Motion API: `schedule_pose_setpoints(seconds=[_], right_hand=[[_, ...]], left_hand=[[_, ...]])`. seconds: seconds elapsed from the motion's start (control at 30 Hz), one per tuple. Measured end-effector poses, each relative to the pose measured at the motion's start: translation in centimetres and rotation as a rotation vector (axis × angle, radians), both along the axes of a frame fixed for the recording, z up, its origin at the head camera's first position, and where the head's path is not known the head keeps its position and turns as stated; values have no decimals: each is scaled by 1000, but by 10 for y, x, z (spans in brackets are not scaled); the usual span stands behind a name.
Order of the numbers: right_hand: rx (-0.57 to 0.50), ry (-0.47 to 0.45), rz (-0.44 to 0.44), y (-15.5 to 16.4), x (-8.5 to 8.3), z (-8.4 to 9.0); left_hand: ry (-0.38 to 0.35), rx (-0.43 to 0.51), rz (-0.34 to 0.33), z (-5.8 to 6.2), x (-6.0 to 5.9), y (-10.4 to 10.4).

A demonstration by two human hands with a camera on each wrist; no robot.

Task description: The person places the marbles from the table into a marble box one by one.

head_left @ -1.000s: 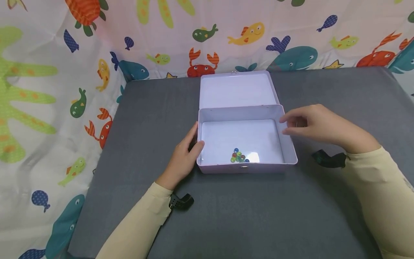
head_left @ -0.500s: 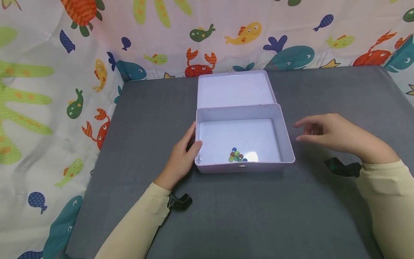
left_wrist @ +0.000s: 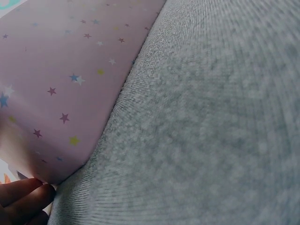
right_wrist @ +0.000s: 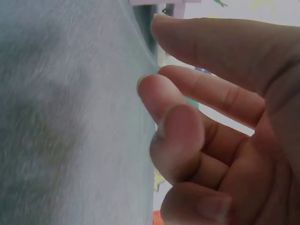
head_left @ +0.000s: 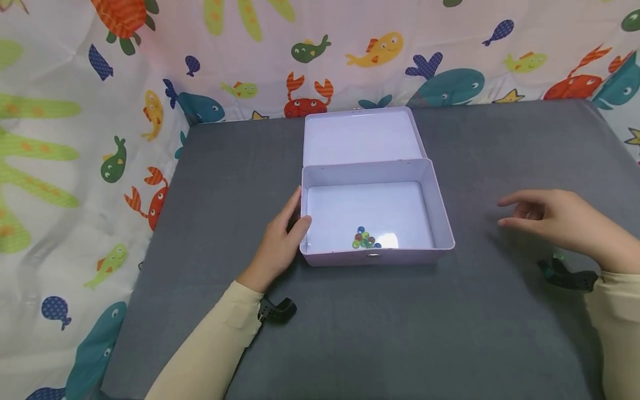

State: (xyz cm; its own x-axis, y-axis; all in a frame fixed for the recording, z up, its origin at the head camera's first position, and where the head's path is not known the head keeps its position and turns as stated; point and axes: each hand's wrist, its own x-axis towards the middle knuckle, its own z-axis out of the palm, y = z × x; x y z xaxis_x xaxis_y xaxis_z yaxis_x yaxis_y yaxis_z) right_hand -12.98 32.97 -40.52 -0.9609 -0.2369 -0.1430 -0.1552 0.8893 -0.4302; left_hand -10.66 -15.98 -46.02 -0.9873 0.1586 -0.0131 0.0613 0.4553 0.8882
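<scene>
Left hand (head_left: 280,244) braced flat against open tin (head_left: 440,222) wall to steady it mid-table, marbles (head_left: 366,239) pooled inside near front; right hand (head_left: 560,225) loose, empty, hovering well apart.

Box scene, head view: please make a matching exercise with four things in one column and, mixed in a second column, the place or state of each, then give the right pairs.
Things:
1. left hand
2. right hand
3. beads
4. lid

Places or states:
A. lies open, flat behind the box
B. rests against the left wall of the box
C. clustered inside the box near its front wall
D. above the grey table, apart from the box on its right, holding nothing

Right pairs: 1-B, 2-D, 3-C, 4-A
</scene>
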Motion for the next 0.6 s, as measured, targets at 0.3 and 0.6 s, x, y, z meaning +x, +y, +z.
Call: schedule_pose_setpoints(seconds=[0.3, 0.6], right_hand=[[16, 7, -82, 23, 17, -6], [29, 6, -136, 44, 34, -18]], left_hand=[[6, -12, -5, -3, -1, -3], [10, -21, -8, 0, -1, -1]])
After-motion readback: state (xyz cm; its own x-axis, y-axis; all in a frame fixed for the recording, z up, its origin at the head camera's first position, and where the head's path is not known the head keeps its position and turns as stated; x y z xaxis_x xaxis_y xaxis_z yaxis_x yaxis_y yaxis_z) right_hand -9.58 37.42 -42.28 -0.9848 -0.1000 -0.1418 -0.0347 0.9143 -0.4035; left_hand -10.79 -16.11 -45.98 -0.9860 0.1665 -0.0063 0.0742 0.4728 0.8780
